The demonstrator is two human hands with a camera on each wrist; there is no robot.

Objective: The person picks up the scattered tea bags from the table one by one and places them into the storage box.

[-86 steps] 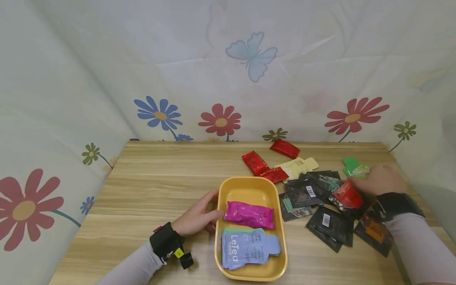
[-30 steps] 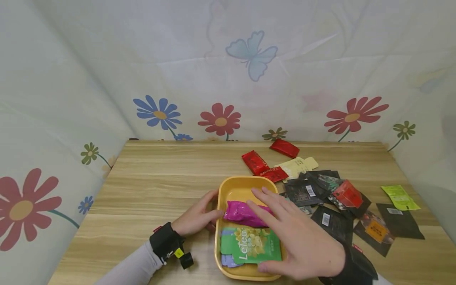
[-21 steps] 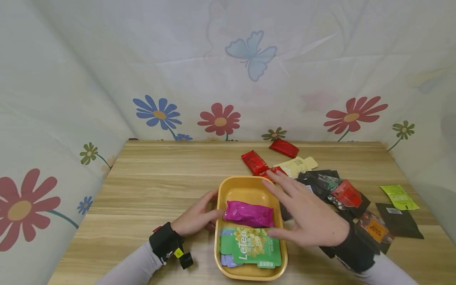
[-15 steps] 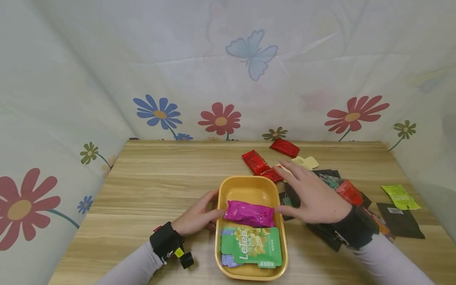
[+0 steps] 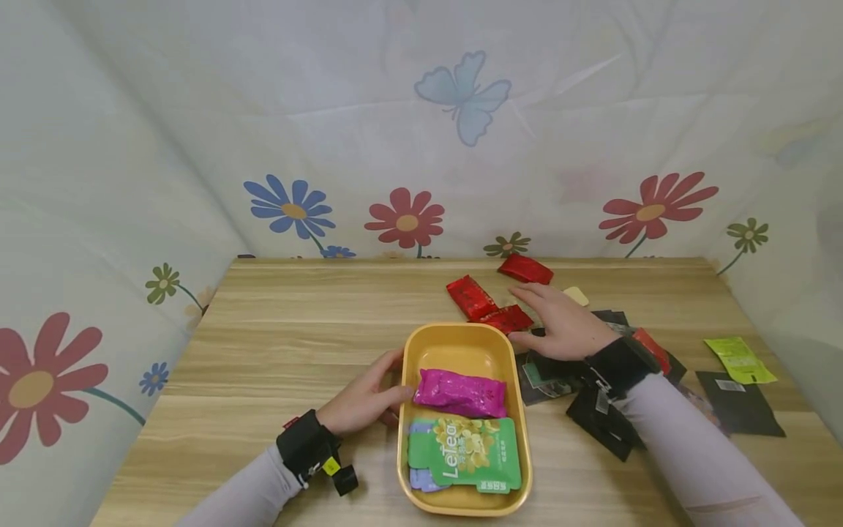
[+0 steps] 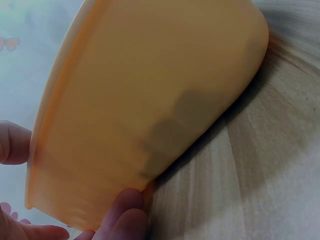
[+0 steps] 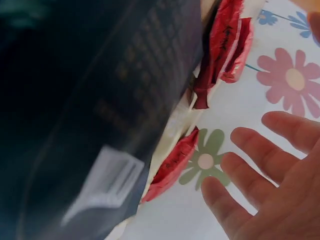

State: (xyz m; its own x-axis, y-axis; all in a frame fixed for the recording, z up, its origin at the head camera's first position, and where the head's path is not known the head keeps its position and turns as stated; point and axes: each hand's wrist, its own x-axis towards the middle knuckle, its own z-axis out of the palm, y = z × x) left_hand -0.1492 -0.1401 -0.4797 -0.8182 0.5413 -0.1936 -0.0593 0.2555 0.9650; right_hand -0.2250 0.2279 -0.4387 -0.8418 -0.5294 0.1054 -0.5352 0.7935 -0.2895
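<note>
My left hand (image 5: 365, 399) holds the left side of a yellow plastic tray (image 5: 464, 509), thumb at its rim and fingers against the outer wall. In the tray lie a magenta packet (image 5: 461, 394), a green LeTea packet (image 5: 484, 454) and a lilac packet (image 5: 426, 479) partly under the green one. My right hand (image 5: 566, 322) hovers with fingers spread over the pile, largely hiding a pale yellow packet (image 5: 576, 296). Nothing sits between its fingers in the right wrist view, where a black packet (image 7: 100, 100) fills the left side.
Red packets (image 5: 471, 297) lie behind the tray, one (image 5: 525, 268) near the table's back edge. Black packets (image 5: 602, 424) are heaped to the right. Beyond them, a lime packet (image 5: 740, 360) overlaps another black packet (image 5: 740, 406). A flowered cloth (image 5: 316, 110) stands behind the wooden table (image 5: 296, 315).
The right hand has laid the green packet in the tray, uncovering the lime packet, then moved back and right over the pile. The left hand has stayed at the tray.
</note>
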